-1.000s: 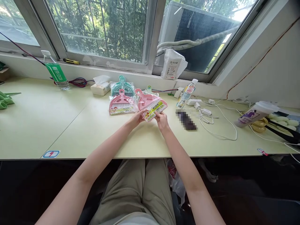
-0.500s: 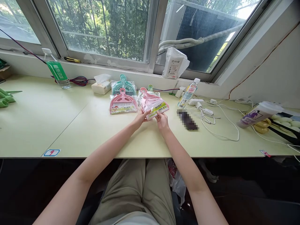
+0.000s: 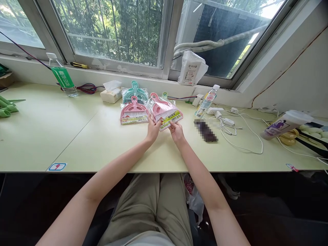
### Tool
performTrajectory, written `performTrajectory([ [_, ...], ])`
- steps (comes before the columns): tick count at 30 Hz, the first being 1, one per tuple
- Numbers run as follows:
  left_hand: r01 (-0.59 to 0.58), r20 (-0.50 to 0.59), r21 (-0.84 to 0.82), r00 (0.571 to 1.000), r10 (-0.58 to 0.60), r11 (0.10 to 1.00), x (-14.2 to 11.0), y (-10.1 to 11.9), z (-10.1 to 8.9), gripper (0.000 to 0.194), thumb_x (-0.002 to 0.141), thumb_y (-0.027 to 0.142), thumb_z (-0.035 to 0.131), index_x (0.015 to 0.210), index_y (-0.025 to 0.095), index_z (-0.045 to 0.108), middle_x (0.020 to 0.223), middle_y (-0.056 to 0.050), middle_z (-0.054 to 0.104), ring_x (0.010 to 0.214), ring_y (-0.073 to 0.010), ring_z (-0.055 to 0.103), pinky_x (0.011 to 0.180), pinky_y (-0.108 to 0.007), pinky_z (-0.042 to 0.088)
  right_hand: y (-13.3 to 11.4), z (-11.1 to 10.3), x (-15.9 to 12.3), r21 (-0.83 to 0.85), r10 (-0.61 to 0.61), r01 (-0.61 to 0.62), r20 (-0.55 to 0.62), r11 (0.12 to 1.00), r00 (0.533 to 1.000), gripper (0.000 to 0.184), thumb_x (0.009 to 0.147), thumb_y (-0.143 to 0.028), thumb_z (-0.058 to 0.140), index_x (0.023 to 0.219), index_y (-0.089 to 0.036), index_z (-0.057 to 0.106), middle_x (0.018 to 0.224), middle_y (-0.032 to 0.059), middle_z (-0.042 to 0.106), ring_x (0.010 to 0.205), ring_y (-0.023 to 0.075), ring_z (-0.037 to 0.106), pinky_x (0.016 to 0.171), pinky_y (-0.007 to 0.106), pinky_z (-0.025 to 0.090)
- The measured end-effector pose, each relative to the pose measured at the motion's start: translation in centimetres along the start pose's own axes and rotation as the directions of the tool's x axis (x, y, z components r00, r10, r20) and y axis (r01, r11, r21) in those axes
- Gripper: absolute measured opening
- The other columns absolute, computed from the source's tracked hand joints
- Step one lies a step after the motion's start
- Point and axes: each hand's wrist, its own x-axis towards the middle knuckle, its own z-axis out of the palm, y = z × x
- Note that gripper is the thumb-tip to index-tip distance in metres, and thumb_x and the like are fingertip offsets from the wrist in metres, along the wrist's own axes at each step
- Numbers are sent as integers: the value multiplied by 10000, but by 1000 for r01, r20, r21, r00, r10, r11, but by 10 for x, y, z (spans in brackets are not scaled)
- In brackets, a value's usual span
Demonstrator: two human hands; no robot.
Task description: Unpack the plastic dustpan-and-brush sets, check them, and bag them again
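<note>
Both my hands grip the lower edge of a pink dustpan and brush set [image 3: 164, 108] in clear wrapping with a yellow-green label. My left hand [image 3: 153, 128] is closed at its lower left corner, and my right hand [image 3: 176, 132] pinches the bottom edge right of the middle. The set is tilted, handle up and to the left. Just left of it lies another wrapped pink dustpan and brush set [image 3: 134, 111]. Behind that one is a teal set [image 3: 135, 92]. A green handle [image 3: 165, 94] shows behind the held set; the rest of it is hidden.
Left of the sets stands a tissue pack [image 3: 111, 94]; farther left is a green-labelled bottle [image 3: 63, 79]. To the right are a clear drink bottle [image 3: 207, 101], a pixelated dark object [image 3: 205, 131], white cables [image 3: 227, 124] and a tilted cup [image 3: 284, 124]. The table's front edge [image 3: 107, 172] lies before me.
The held pink set has turned slightly, its brush bristles now showing more plainly. My left hand has shifted, its fingers now pointing upward along the set's left side. My right hand has moved only slightly.
</note>
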Motion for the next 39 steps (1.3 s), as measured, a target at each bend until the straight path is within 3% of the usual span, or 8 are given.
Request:
performTrajectory([
  [3,-7,-63,64,998,11,998,-1,2,0,624,855,207,534,1425,199,280,1262,-132,588,1134,-246,598,992,-430,477,-3,2,0,-8,36,-36,53,999,998,161,744,-47,628,850,-168,634,875,25,748,900,143,716,866,240,582],
  [6,-106,-44,161,992,114,981,-1,1,-1,592,883,255,540,1423,204,302,1329,-148,546,1204,-260,559,1035,-441,438,-6,3,1,5,89,-89,23,996,996,211,744,-19,587,877,-174,639,841,7,749,836,129,718,814,222,592],
  [13,-353,200,229,929,311,907,-10,-1,4,677,928,369,504,1498,213,173,1424,-181,483,1268,-278,518,1032,-455,434,-17,-7,9,77,223,-211,-202,974,954,129,892,-301,569,889,-195,643,755,1,725,727,148,713,698,269,611],
  [17,-447,289,227,880,378,865,-11,2,5,699,937,407,488,1512,225,137,1487,-188,410,1329,-287,461,1053,-474,412,-17,-10,11,110,203,-183,-219,977,954,143,886,-344,609,873,-205,641,779,-1,731,749,141,713,699,254,605],
  [25,-417,280,218,893,352,882,-5,-2,0,691,953,434,452,1516,228,108,1458,-188,441,1311,-279,477,1059,-480,408,-16,-14,12,109,169,-153,-157,982,973,274,881,-486,597,944,-223,642,826,14,734,798,154,721,731,268,610],
  [30,-439,301,221,880,367,871,-11,4,3,686,942,434,468,1515,242,142,1504,-166,391,1351,-273,434,1090,-466,375,-19,-20,15,62,180,-171,-195,983,964,365,845,-587,593,904,-228,621,751,7,708,753,166,715,685,281,606],
  [36,-386,282,184,902,328,904,-16,9,5,689,923,411,492,1510,220,186,1501,-160,401,1373,-266,410,1125,-444,330,-19,-24,18,12,218,-220,-199,975,955,456,833,-670,535,890,-227,623,739,13,700,714,168,694,665,295,583],
  [39,-414,328,167,879,346,895,-16,6,5,696,925,409,487,1512,200,176,1491,-170,418,1378,-268,407,1135,-443,316,-20,-27,19,3,228,-232,-203,973,952,469,836,-679,514,923,-231,624,768,12,708,725,166,690,673,296,573],
])
